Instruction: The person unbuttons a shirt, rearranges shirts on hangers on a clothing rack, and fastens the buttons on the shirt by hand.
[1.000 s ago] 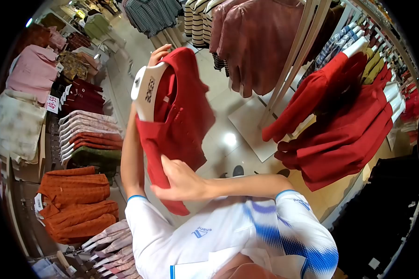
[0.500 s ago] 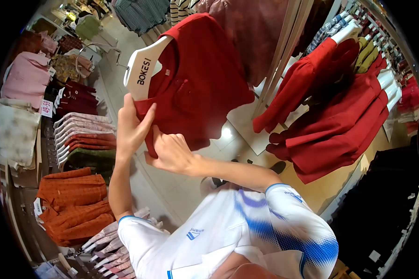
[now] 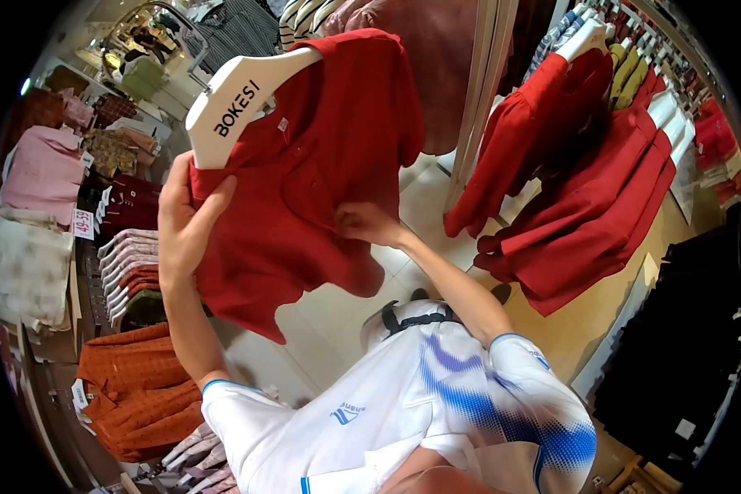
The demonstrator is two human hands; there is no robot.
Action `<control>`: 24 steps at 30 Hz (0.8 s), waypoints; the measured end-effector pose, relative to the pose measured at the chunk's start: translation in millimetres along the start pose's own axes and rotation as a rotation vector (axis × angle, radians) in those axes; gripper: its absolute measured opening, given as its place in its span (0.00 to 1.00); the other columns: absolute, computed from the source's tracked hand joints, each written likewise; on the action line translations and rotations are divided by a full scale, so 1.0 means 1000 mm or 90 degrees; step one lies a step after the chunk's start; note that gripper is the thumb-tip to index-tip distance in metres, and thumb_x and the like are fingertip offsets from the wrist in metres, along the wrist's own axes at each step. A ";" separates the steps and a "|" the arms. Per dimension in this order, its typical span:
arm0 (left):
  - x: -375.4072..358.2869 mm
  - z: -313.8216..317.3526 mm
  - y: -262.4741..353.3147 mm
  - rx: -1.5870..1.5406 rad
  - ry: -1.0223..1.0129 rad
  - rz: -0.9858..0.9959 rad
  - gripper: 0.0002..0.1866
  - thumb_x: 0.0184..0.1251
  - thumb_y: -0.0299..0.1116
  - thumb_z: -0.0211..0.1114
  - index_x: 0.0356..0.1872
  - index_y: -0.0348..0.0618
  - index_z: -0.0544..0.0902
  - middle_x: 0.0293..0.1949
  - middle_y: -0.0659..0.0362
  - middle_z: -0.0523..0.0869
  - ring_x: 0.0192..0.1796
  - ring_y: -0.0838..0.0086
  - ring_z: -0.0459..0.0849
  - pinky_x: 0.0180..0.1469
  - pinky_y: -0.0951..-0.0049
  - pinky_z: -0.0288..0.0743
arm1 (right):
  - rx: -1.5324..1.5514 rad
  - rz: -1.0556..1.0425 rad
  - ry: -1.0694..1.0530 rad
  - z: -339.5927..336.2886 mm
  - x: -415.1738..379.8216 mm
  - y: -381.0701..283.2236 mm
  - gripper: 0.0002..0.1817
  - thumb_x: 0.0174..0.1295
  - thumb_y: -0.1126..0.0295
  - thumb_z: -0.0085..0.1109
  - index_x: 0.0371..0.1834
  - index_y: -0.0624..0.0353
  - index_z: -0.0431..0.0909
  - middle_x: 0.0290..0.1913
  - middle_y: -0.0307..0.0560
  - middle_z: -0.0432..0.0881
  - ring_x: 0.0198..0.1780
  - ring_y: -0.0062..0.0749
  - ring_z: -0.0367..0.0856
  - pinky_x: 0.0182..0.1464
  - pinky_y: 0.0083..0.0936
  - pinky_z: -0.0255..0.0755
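Red shirt (image 3: 305, 189): held up in front of the person, hung on a white hanger (image 3: 230, 107) marked BOKESI.
Left hand (image 3: 185, 218): closed on the shirt's shoulder edge, just below the hanger.
Right hand (image 3: 366, 224): pinching the shirt front near its middle.
Surroundings: red garments (image 3: 601, 189) on a rack to the right; folded shirts (image 3: 128, 263) stacked at left.

red shirt (image 3: 305, 198): soft matt cloth, creased | hanger (image 3: 235, 103): smooth white plastic, faint sheen, black print | hook (image 3: 152, 20): thin shiny metal | floor (image 3: 424, 198): glossy pale tiles, light glinting | orange shirts (image 3: 136, 395): matt cloth with a fine woven check | rack post (image 3: 477, 99): smooth pale painted finish
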State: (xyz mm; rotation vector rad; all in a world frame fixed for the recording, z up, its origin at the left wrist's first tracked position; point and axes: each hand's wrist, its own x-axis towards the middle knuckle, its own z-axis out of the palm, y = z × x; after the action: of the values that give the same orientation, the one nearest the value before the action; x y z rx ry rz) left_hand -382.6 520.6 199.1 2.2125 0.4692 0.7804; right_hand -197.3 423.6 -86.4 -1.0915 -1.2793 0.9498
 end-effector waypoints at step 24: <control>0.199 0.170 0.012 0.090 -0.439 0.215 0.16 0.55 0.33 0.65 0.41 0.31 0.79 0.36 0.48 0.83 0.42 0.64 0.81 0.48 0.66 0.73 | -0.066 0.237 0.340 -0.032 -0.212 0.067 0.15 0.63 0.73 0.61 0.52 0.66 0.77 0.42 0.44 0.82 0.42 0.24 0.81 0.48 0.24 0.76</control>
State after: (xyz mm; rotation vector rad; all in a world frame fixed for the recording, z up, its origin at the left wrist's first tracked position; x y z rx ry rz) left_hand -121.1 531.1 191.8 2.5418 -0.2009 0.1041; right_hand -178.8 232.3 -202.6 -1.5740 -0.7045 0.7857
